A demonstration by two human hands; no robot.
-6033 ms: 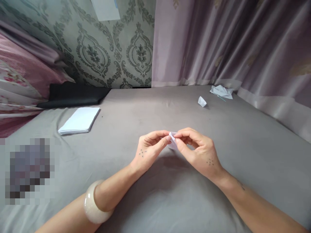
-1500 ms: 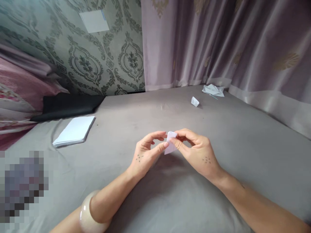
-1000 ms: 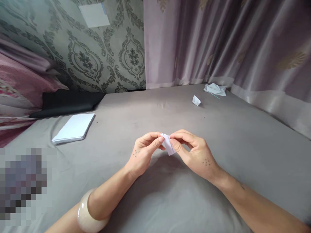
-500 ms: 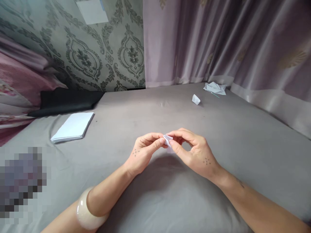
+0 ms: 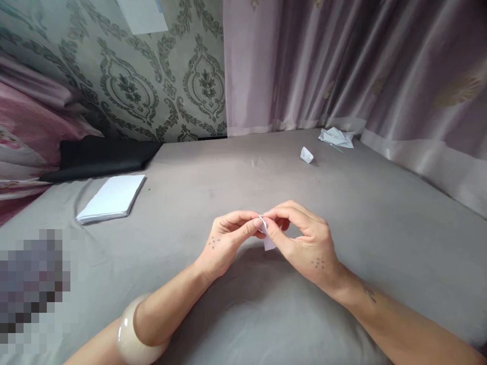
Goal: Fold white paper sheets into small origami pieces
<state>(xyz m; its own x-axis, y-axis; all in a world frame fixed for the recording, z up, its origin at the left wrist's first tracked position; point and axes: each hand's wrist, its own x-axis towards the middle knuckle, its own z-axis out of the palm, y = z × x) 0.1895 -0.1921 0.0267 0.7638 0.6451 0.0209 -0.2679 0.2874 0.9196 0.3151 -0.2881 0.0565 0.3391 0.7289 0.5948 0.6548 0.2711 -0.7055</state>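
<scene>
A small folded piece of white paper (image 5: 268,242) is pinched between my two hands above the grey sheet (image 5: 213,172). My left hand (image 5: 230,241) grips its left side between thumb and index finger. From the right, my right hand (image 5: 306,241) holds it, thumb in front and fingers curled behind. A narrow flap of the paper hangs below the fingertips; the rest is mostly covered by them.
A stack of white paper (image 5: 114,197) lies on the left. Farther back on the right are a small folded paper piece (image 5: 306,155), several crumpled-looking papers (image 5: 335,137) and a thin greenish stick (image 5: 336,148). A black cloth-like item (image 5: 106,158) lies by the wall; curtains (image 5: 281,71) hang behind.
The paper has turned between my fingers, so its flap now hangs lower and shows more. My right hand has tilted, its knuckles shifting slightly right.
</scene>
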